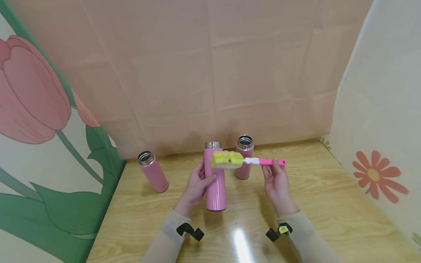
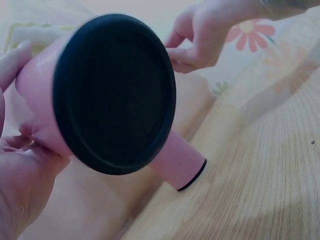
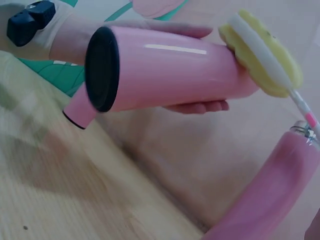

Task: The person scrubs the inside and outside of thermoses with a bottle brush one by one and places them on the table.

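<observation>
Pink bottle (image 1: 215,191) fills the left hand (image 1: 198,184), sponge brush (image 1: 249,160) outside it.

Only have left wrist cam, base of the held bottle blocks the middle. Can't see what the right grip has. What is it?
Observer: Head view: right grip holds a brush by its pink handle.
Operator: Other bottles outside my frame?
Observer: One: the left bottle, on the table, to the person's left of the held bottle.
Operator: Is that one open?
Observer: Yes. Head view looks into its open mouth.
</observation>
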Demonstrator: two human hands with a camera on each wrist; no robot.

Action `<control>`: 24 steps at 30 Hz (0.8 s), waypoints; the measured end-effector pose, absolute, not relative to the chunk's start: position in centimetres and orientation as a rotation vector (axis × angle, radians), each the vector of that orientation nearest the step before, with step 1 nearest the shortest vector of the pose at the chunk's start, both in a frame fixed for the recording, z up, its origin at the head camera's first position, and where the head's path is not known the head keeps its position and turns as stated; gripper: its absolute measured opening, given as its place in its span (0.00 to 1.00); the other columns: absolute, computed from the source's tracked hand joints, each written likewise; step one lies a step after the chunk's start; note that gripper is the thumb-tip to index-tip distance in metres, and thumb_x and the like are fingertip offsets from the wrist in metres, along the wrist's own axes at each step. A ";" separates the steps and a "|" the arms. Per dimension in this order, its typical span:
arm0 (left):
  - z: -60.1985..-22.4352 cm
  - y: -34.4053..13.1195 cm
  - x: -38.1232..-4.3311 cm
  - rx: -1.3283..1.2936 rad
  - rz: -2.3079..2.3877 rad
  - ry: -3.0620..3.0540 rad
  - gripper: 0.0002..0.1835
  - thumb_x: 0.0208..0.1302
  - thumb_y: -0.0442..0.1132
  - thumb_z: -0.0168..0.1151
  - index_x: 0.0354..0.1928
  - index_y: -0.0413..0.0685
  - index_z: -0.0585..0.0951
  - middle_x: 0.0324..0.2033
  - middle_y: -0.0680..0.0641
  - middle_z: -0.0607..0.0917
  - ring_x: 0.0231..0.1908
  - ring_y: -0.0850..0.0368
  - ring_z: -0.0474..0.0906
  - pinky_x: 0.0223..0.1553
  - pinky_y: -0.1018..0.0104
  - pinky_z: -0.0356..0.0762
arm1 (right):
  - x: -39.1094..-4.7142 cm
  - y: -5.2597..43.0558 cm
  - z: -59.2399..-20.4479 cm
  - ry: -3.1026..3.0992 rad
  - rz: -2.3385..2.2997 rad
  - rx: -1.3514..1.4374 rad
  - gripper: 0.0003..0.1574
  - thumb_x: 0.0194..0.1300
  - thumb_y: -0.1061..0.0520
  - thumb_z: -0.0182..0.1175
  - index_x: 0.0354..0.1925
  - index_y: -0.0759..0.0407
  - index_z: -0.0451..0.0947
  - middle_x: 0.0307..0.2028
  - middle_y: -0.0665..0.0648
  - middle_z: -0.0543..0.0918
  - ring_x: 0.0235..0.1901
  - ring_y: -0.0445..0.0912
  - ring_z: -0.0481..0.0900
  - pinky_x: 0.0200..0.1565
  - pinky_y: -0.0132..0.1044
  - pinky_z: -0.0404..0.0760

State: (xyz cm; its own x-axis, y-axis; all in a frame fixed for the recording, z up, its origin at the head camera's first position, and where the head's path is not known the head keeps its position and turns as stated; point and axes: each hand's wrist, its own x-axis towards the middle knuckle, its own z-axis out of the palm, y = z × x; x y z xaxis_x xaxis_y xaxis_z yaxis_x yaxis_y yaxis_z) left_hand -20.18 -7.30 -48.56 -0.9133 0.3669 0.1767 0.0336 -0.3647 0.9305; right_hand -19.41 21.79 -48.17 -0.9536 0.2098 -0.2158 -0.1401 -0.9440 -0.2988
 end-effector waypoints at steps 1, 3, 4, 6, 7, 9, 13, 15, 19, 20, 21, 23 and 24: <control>-48.6 -7.2 -20.2 0.508 2.377 1.653 0.52 0.70 0.29 0.69 0.86 0.42 0.48 0.79 0.36 0.64 0.73 0.42 0.69 0.72 0.53 0.72 | -19.5 21.8 -48.0 -0.419 2.897 -0.373 0.02 0.84 0.63 0.52 0.48 0.57 0.70 0.36 0.57 0.82 0.39 0.47 0.88 0.56 0.37 0.85; -48.6 -7.1 -20.3 0.476 2.388 1.671 0.51 0.69 0.27 0.67 0.86 0.43 0.49 0.78 0.36 0.66 0.73 0.42 0.69 0.72 0.52 0.72 | -19.6 21.7 -47.8 -0.446 2.873 -0.361 0.02 0.83 0.63 0.53 0.49 0.57 0.70 0.37 0.57 0.82 0.39 0.47 0.87 0.56 0.37 0.85; -48.5 -7.0 -20.3 0.466 2.396 1.675 0.50 0.69 0.26 0.67 0.86 0.43 0.50 0.78 0.37 0.67 0.73 0.42 0.70 0.72 0.51 0.72 | -19.6 21.7 -47.7 -0.462 2.861 -0.352 0.02 0.83 0.62 0.53 0.49 0.57 0.70 0.38 0.57 0.81 0.39 0.47 0.87 0.56 0.37 0.85; -48.5 -7.0 -20.3 0.458 2.414 1.678 0.48 0.68 0.24 0.66 0.85 0.43 0.53 0.76 0.36 0.69 0.72 0.42 0.71 0.70 0.51 0.74 | -19.7 21.7 -47.5 -0.484 2.843 -0.334 0.03 0.82 0.62 0.55 0.49 0.58 0.70 0.40 0.56 0.80 0.40 0.47 0.87 0.56 0.37 0.84; -48.5 -7.0 -20.3 0.458 2.421 1.684 0.48 0.67 0.24 0.66 0.84 0.44 0.55 0.76 0.37 0.70 0.71 0.42 0.72 0.70 0.52 0.74 | -19.7 21.7 -47.4 -0.499 2.837 -0.325 0.03 0.82 0.62 0.56 0.50 0.58 0.70 0.40 0.56 0.80 0.40 0.47 0.87 0.57 0.37 0.84; -48.4 -7.0 -20.4 0.472 2.431 1.697 0.46 0.66 0.23 0.67 0.83 0.44 0.58 0.74 0.38 0.71 0.71 0.44 0.73 0.69 0.53 0.75 | -19.7 21.7 -47.3 -0.496 2.831 -0.326 0.05 0.81 0.61 0.58 0.50 0.59 0.71 0.41 0.57 0.80 0.40 0.47 0.87 0.56 0.38 0.85; -48.3 -7.2 -20.4 0.497 2.433 1.737 0.45 0.67 0.25 0.68 0.83 0.44 0.60 0.74 0.38 0.72 0.70 0.44 0.73 0.69 0.55 0.75 | -19.8 21.6 -46.9 -0.493 2.824 -0.325 0.05 0.80 0.61 0.59 0.50 0.58 0.72 0.40 0.58 0.82 0.40 0.48 0.88 0.56 0.39 0.85; -48.2 -7.2 -20.4 0.499 2.430 1.751 0.45 0.68 0.26 0.68 0.84 0.44 0.60 0.75 0.39 0.72 0.70 0.45 0.73 0.69 0.56 0.75 | -19.8 21.6 -46.7 -0.471 2.823 -0.318 0.03 0.81 0.62 0.58 0.49 0.58 0.72 0.39 0.58 0.82 0.40 0.48 0.88 0.56 0.39 0.85; -48.2 -7.3 -20.4 0.491 2.440 1.741 0.42 0.71 0.28 0.67 0.83 0.43 0.61 0.75 0.38 0.72 0.69 0.45 0.73 0.69 0.56 0.76 | -19.9 21.6 -46.5 -0.470 2.826 -0.314 0.01 0.82 0.61 0.56 0.47 0.58 0.73 0.39 0.58 0.83 0.40 0.48 0.88 0.56 0.39 0.85; -48.2 -7.3 -20.4 0.489 2.444 1.733 0.41 0.72 0.28 0.66 0.83 0.42 0.61 0.75 0.37 0.72 0.69 0.45 0.74 0.68 0.56 0.76 | -19.9 21.6 -46.5 -0.472 2.833 -0.323 0.01 0.82 0.61 0.56 0.47 0.58 0.74 0.38 0.58 0.83 0.40 0.48 0.88 0.56 0.39 0.86; -48.2 -7.3 -20.4 0.489 2.450 1.724 0.40 0.73 0.29 0.65 0.83 0.41 0.61 0.74 0.36 0.72 0.68 0.45 0.74 0.68 0.56 0.76 | -19.9 21.6 -46.6 -0.487 2.838 -0.328 0.01 0.82 0.60 0.56 0.47 0.58 0.73 0.39 0.57 0.83 0.41 0.48 0.88 0.56 0.39 0.85; -48.2 -7.3 -20.4 0.488 2.468 1.694 0.38 0.75 0.29 0.63 0.83 0.39 0.61 0.74 0.35 0.71 0.67 0.46 0.75 0.68 0.55 0.76 | -19.8 21.6 -46.8 -0.527 2.849 -0.342 0.02 0.82 0.59 0.57 0.48 0.57 0.73 0.39 0.57 0.83 0.41 0.48 0.87 0.57 0.39 0.85; -48.2 -7.2 -20.3 0.485 2.477 1.683 0.37 0.76 0.29 0.61 0.83 0.39 0.61 0.74 0.35 0.71 0.66 0.47 0.75 0.68 0.55 0.76 | -19.7 21.6 -46.9 -0.553 2.857 -0.348 0.03 0.81 0.59 0.57 0.48 0.57 0.72 0.39 0.56 0.82 0.42 0.48 0.87 0.58 0.39 0.85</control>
